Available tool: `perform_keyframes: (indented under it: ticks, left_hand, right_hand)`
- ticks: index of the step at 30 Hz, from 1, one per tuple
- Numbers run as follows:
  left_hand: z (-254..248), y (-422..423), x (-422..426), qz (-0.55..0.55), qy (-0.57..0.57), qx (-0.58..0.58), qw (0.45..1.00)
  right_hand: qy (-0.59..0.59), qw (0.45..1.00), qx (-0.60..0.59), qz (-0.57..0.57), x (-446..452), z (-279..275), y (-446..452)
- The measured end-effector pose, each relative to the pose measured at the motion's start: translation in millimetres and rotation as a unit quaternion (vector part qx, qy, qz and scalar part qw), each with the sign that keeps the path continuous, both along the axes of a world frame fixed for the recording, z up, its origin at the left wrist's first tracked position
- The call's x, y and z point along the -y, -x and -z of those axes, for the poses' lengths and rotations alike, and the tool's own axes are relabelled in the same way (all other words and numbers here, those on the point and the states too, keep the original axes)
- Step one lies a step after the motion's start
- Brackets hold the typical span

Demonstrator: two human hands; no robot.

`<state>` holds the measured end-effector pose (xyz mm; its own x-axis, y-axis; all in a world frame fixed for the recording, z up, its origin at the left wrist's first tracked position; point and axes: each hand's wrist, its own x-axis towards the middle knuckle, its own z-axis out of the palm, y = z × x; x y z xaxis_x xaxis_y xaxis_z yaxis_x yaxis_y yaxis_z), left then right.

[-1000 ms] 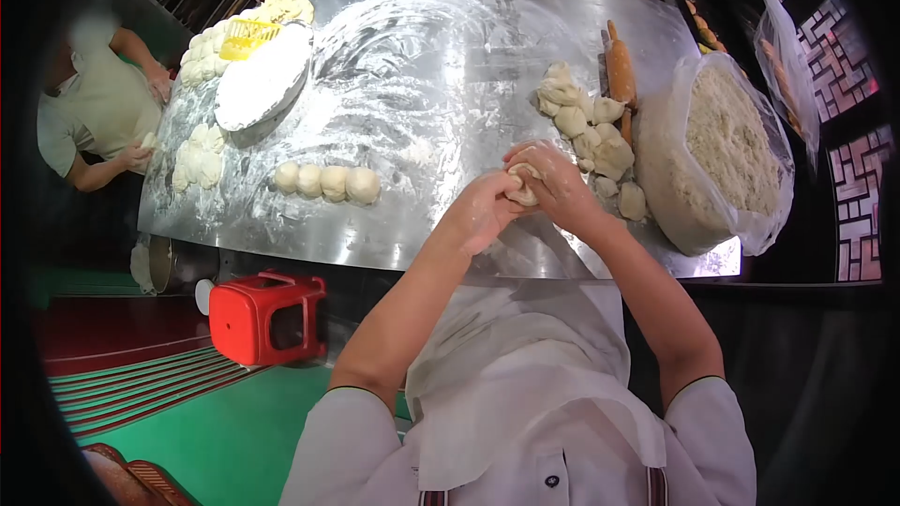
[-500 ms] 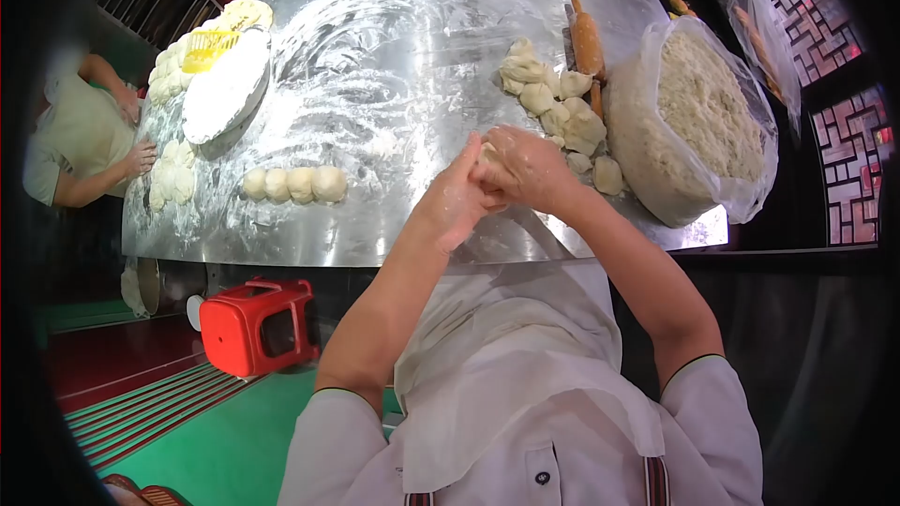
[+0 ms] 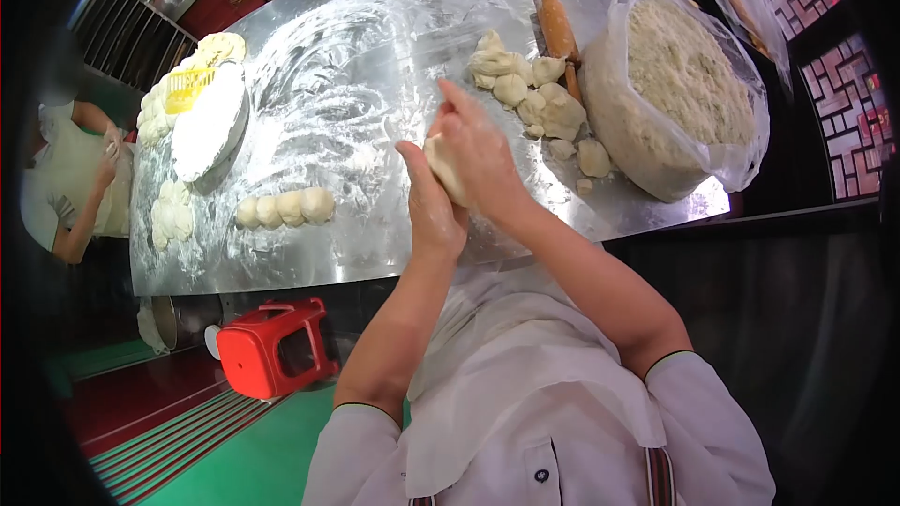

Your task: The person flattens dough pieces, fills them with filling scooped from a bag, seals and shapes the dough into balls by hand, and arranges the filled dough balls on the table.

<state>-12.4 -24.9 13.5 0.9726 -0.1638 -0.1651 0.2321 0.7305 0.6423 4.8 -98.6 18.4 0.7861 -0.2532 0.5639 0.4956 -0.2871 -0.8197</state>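
Between my two palms, above the near part of the metal table, is a ball of dough (image 3: pixel 444 171). My left hand (image 3: pixel 433 209) cups it from the left and below, with the thumb raised. My right hand (image 3: pixel 480 157) presses over it from the right, fingers stretched forward and slightly blurred. Much of the dough is hidden by the hands. To the left sits a short row of round dough balls (image 3: pixel 286 208) touching one another. Torn dough pieces (image 3: pixel 553 112) lie in a heap beyond my right hand.
A wooden rolling pin (image 3: pixel 557 26) and a big plastic bag of floury dough mix (image 3: pixel 689 84) stand at right. Flour streaks the metal table (image 3: pixel 375 267). At left are a white flour-filled basin (image 3: pixel 208 126), a yellow basket (image 3: pixel 187 89) and a co-worker (image 3: pixel 89 159). A red stool (image 3: pixel 258 361) stands below.
My hands have moved left and turned from clasped together to palms facing around the dough. The camera view has tilted a little. The co-worker's hands have come together off the table.
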Motion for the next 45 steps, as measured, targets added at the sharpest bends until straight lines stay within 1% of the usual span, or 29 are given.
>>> perform_keyframes:
  ticks: [2,3,4,6,7,10,12,16,17,18,19,22,24,25,27,29,30,31,32,34,35,37,38,39,40,41,42,44,45]
  left_hand:
    - [-2.2,12.3,7.0,0.014,-0.077,0.144,0.986]
    - [-3.6,16.7,3.6,0.018,-0.142,0.129,0.981]
    - [1.2,13.5,-1.0,0.021,-0.142,0.129,0.981]
    - [11.8,3.7,-11.8,0.015,-0.164,0.041,0.986]
    - [12.9,0.3,-15.3,0.014,-0.165,0.04,0.985]
    - [13.4,-7.1,-31.2,0.051,-0.188,0.017,0.981]
    - [13.3,-9.1,-43.8,0.226,-0.228,0.025,0.947]
    - [11.4,-4.9,-39.9,0.237,-0.193,-0.037,0.951]
    - [16.7,-6.3,-42.1,0.239,-0.223,-0.046,0.944]
    - [19.0,-6.8,-43.0,0.24,-0.252,-0.056,0.936]
    - [21.0,-5.4,-41.4,0.241,-0.253,-0.057,0.935]
    - [31.2,-0.1,-39.2,0.18,-0.304,-0.064,0.933]
    - [49.5,0.6,-49.6,0.195,-0.077,0.024,0.978]
    - [38.3,-4.0,-53.8,0.199,-0.081,0.024,0.976]
    - [16.9,-13.7,-65.2,0.217,-0.205,0.036,0.954]
    - [20.3,-23.9,-75.9,0.199,-0.259,0.033,0.945]
    - [24.5,-32.4,-79.6,0.193,-0.306,0.034,0.932]
    - [24.8,-42.2,-89.4,0.2,-0.413,0.085,0.885]
    - [23.8,-48.3,-101.0,0.201,-0.417,0.085,0.882]
    - [0.9,-54.8,-110.6,0.139,-0.564,0.015,0.814]
    - [3.0,-61.5,-123.4,0.143,-0.565,0.015,0.812]
    - [18.4,-77.5,-156.5,0.089,-0.676,0.09,0.726]
    - [31.3,-82.0,-169.7,0.092,-0.678,0.092,0.723]
    - [46.6,-83.3,-182.8,0.142,-0.815,0.179,0.532]
    - [47.1,-78.7,-184.7,0.182,-0.899,0.254,0.307]
    - [47.2,-71.3,-187.9,0.144,-0.887,0.239,0.368]
    - [40.4,-73.6,-187.2,0.145,-0.888,0.241,0.365]
    - [32.1,-76.3,-186.7,0.192,-0.858,0.176,0.443]
    - [31.0,-71.9,-184.4,0.194,-0.859,0.178,0.439]
  right_hand:
    - [-0.119,0.967,-0.204,-0.092,25.2,-14.0,-5.7]
    - [-0.072,0.985,-0.149,-0.04,26.1,-13.1,-6.5]
    - [-0.074,0.985,-0.15,-0.036,25.3,-7.4,-6.2]
    - [-0.048,0.99,-0.103,-0.082,21.3,3.9,-4.7]
    - [-0.049,0.99,-0.104,-0.082,23.2,5.5,-1.9]
    - [0.023,0.984,-0.157,-0.082,41.5,2.3,7.9]
    - [0.113,0.916,-0.318,-0.217,55.9,-3.7,6.6]
    - [0.093,0.884,-0.335,-0.311,52.3,7.9,15.3]
    - [0.092,0.885,-0.336,-0.31,50.1,16.5,16.2]
    - [0.181,0.93,-0.206,-0.246,46.5,22.6,16.8]
    - [0.264,0.946,-0.069,-0.174,45.1,28.1,17.6]
    - [0.251,0.955,-0.094,-0.129,49.9,29.3,18.8]
    - [0.235,0.959,-0.128,-0.089,67.5,48.8,8.5]
    - [0.221,0.961,-0.161,-0.05,78.0,54.6,7.3]
    - [0.217,0.967,-0.133,-0.007,99.2,63.3,14.7]
    - [0.198,0.969,-0.147,0.011,109.5,62.6,28.4]
    - [0.193,0.971,-0.143,0.007,115.0,62.8,33.3]
    - [0.201,0.969,-0.141,0.015,121.2,64.1,39.4]
    - [0.21,0.967,-0.141,0.025,128.0,66.7,44.7]
    - [0.228,0.965,-0.128,0.031,142.7,73.7,54.0]
    - [0.248,0.961,-0.113,0.036,150.0,76.9,58.3]
    - [0.236,0.96,-0.144,0.044,161.4,84.7,67.0]
    - [0.226,0.957,-0.174,0.051,165.6,88.8,70.9]
    - [0.222,0.958,-0.176,0.052,169.8,92.9,73.7]
    - [0.225,0.959,-0.163,0.06,173.2,96.3,76.0]
    - [0.229,0.96,-0.149,0.067,175.2,98.9,76.7]
    - [0.225,0.96,-0.149,0.068,176.3,100.2,76.1]
    - [0.241,0.956,-0.134,0.101,179.6,102.9,79.5]
    - [0.238,0.956,-0.135,0.103,179.5,101.4,79.2]
